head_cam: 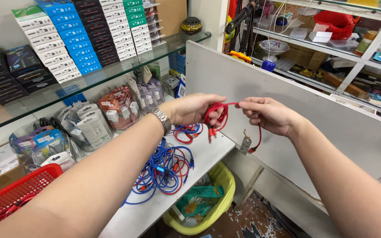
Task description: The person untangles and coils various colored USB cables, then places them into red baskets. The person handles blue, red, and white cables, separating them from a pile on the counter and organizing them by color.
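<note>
My left hand (pixel 195 109) grips a coiled red cable (pixel 217 117), its connector ends hanging down below the fingers. My right hand (pixel 267 114) pinches the same cable's free strand, which runs from the coil to its fingertips and then droops in a loop below the wrist. A metal watch (pixel 162 120) sits on my left wrist. Both hands hover above the right end of a white counter (pixel 199 163). On the counter under my left forearm lies a tangled heap of blue and red cables (pixel 166 169).
A red basket (pixel 16 194) stands at the near left. Bagged accessories (pixel 115 108) line the back of the counter under a glass shelf (pixel 89 81) of stacked boxes. A yellow bin (pixel 208 198) sits below. A grey partition (pixel 287 94) rises on the right.
</note>
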